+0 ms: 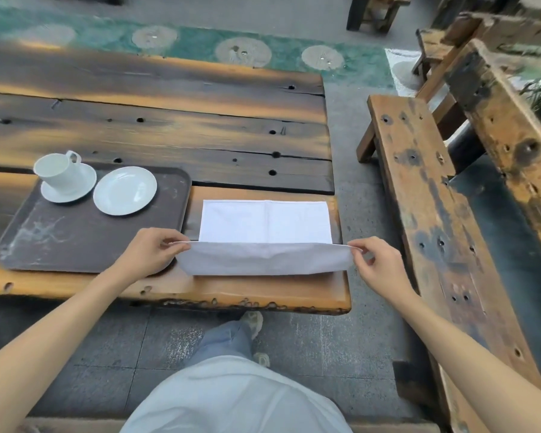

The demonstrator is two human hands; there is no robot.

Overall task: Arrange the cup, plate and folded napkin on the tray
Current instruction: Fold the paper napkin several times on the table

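Right of your tray (75, 242) on the plank table (169, 126), bench (419, 182) nearby, your left hand (150, 254) and right hand (378, 264) pinch the napkin (264, 232) corners.

White cup (58, 172) on saucer and plate (125, 190) on brown tray (85, 242), white napkin (264, 235) beside, seemingly half-folded

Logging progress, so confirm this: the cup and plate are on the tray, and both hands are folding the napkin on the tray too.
One error: the napkin lies on the table, right of the tray, per the head view. The cup and plate are on the tray; the left hand and right hand pinch its corners.
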